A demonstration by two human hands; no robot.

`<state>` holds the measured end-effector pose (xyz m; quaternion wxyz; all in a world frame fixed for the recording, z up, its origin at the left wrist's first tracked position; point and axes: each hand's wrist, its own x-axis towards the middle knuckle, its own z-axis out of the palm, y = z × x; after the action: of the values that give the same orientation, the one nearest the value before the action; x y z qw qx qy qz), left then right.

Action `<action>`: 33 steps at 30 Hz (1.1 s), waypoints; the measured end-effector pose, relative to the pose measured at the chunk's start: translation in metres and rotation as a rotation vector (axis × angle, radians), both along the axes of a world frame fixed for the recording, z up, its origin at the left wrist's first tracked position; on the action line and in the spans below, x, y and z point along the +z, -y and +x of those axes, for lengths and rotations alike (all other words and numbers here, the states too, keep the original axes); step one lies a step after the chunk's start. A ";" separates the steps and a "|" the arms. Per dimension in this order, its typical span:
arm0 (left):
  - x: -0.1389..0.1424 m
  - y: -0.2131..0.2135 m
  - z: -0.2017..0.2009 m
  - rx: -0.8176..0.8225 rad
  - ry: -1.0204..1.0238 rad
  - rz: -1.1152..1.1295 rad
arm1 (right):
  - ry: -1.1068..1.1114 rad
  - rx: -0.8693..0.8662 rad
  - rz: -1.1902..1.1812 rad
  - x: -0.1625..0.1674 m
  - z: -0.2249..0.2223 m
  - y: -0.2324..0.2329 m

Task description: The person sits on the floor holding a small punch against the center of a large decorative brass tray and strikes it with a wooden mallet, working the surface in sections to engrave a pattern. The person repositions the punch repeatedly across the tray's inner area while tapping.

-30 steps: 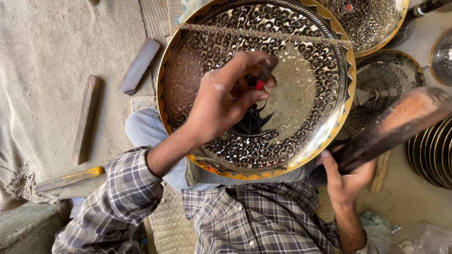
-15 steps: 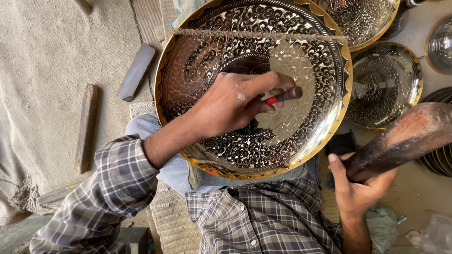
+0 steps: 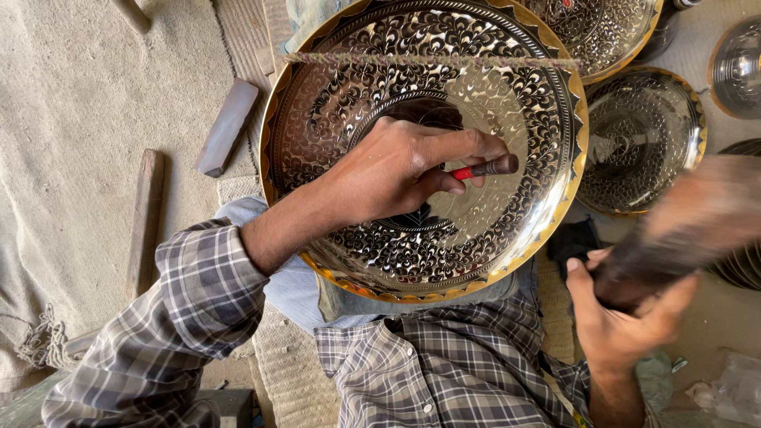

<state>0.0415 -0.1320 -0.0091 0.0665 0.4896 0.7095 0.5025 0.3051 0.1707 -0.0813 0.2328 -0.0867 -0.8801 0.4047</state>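
Left hand (image 3: 396,174) is pinching a red-handled chisel (image 3: 485,168) against the engraved brass tray (image 3: 317,119); right hand (image 3: 626,317), fingers clamped around a blurred wooden mallet (image 3: 690,230), is mid-swing; a square strike judged next.

We are in a metal craft workshop. We sit low on a sandy floor (image 3: 71,119). Shiny brass plates (image 3: 642,139) with tiny carved patterns lie all around us, and wooden blocks (image 3: 228,127) and a woven mat (image 3: 285,364) lie on the ground.
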 end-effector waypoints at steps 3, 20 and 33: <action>-0.002 -0.003 0.000 -0.001 0.015 -0.035 | -0.004 -0.003 -0.042 0.005 -0.006 0.008; -0.006 -0.021 -0.021 -0.353 -0.021 -0.093 | -0.035 0.044 0.271 0.004 -0.020 0.039; 0.004 -0.039 -0.030 -0.634 0.027 -0.282 | -0.183 -0.011 0.466 -0.029 -0.015 0.044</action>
<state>0.0117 -0.0928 -0.0050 0.2955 0.6650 0.5836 0.3603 0.2905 0.1265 -0.1108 0.3273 0.0016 -0.9244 0.1957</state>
